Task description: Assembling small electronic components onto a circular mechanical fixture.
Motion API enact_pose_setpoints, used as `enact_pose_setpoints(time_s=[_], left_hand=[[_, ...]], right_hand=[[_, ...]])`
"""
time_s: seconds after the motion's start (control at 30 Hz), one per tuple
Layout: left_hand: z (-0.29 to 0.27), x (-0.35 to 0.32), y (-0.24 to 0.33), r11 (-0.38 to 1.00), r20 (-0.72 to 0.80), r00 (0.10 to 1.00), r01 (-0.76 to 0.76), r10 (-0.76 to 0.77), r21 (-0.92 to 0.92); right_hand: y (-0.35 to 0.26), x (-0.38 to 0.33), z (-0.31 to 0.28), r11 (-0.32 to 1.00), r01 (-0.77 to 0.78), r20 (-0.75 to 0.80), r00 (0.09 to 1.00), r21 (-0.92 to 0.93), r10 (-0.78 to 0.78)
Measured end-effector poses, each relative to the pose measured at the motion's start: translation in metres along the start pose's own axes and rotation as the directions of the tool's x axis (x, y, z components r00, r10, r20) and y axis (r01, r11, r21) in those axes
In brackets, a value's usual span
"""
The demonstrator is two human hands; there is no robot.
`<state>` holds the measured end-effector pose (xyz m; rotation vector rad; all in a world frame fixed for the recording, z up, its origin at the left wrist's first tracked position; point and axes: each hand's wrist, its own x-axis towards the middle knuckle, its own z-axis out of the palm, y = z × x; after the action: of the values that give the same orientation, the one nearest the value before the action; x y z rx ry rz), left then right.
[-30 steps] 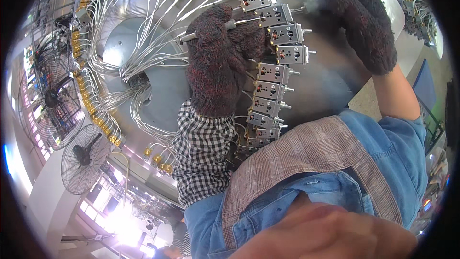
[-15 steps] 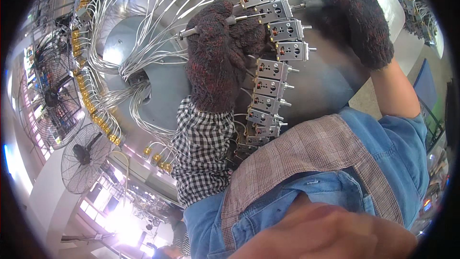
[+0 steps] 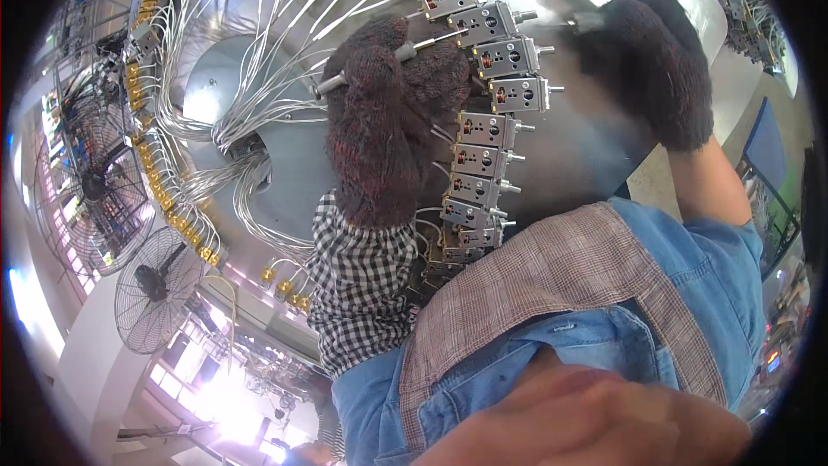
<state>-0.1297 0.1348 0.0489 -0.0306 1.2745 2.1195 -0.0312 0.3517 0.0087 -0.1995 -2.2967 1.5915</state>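
My left hand (image 3: 375, 125), in a dark knitted glove, is closed around a slim tool that looks like a screwdriver (image 3: 405, 53). Its grey end sticks out left of the glove, and its thin shaft points right, with the tip at one of the small grey metal boxes (image 3: 485, 24). These boxes, each with a stub shaft, form a curved row (image 3: 479, 161). Right of the row, above the shiny metal surface, is my right hand (image 3: 660, 73), gloved too. One finger stretches upward; the others are smeared by motion beside a blurred silvery spot, so any hold is unclear.
Bundled white wires (image 3: 250, 151) come out of a hole in a round metal plate (image 3: 297, 151) and fan out to brass-coloured fittings (image 3: 159, 174) along the left rim. More wired parts (image 3: 746, 22) lie at upper right. A caged fan (image 3: 153, 285) stands at lower left.
My right hand has moved slightly down, its fingers changing pose. My left hand, still on the tool, has shifted a little left and down. The whole view has shifted slightly.
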Motion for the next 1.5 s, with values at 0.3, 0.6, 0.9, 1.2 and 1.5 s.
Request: enact_pose_setpoints(time_s=[0.3,0.6,0.9,1.2,1.5], left_hand=[[0.002,-0.008,-0.008,0.990,-0.013,1.000,-0.026,0.025,-0.141],[-0.001,-0.006,-0.006,0.993,-0.032,0.997,0.074,-0.077,-0.093],[0.002,-0.007,-0.005,0.990,-0.027,0.995,0.089,-0.092,-0.110],[0.000,-0.003,-0.004,0.991,-0.100,0.986,0.126,-0.130,-0.045],[0.006,-0.008,-0.005,0.998,-0.011,0.999,0.052,-0.052,-0.033]], right_hand=[[-0.011,-0.016,0.004,0.993,-0.107,0.028,0.994,-0.047,0.108],[-0.033,-0.004,0.002,0.525,-0.521,0.165,0.798,0.673,0.579],[-0.021,-0.006,0.007,0.740,-0.428,0.053,0.880,0.518,0.472],[-0.020,-0.004,0.003,0.773,-0.390,0.067,0.907,0.500,0.415],[-0.023,-0.004,-0.008,0.571,-0.659,0.286,0.740,0.490,0.609]])
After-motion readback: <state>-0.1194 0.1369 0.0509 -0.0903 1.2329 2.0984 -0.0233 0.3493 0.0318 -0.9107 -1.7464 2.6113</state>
